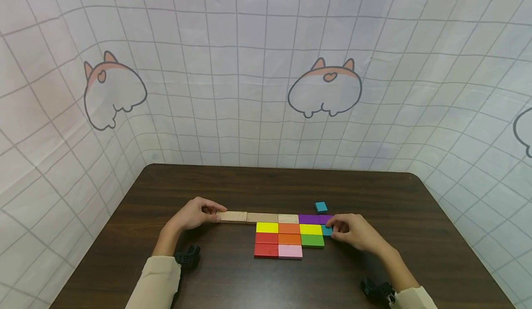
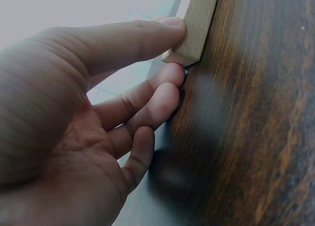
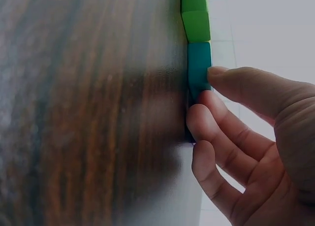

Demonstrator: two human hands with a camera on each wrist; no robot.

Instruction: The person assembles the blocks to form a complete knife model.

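At the left end of a row, my left hand (image 1: 192,214) pinches a plain wooden block (image 1: 232,216) between thumb and index finger; its other fingers curl loosely by the table in the left wrist view. My right hand (image 1: 358,232) is at the right side of the flat layout, thumb and fingertips on a small blue block (image 1: 327,230). That block adjoins a green block (image 1: 312,241) and the purple blocks (image 1: 308,219). Further wooden blocks (image 1: 262,217) continue the row. Below lie yellow (image 1: 267,227), orange (image 1: 289,228), red (image 1: 266,250) and pink (image 1: 290,251) blocks, edge to edge.
A separate blue block (image 1: 321,207) lies just behind the purple ones. Everything rests on a dark wooden table (image 1: 266,281). A white gridded curtain (image 1: 232,92) with cartoon animal prints hangs behind and along the sides.
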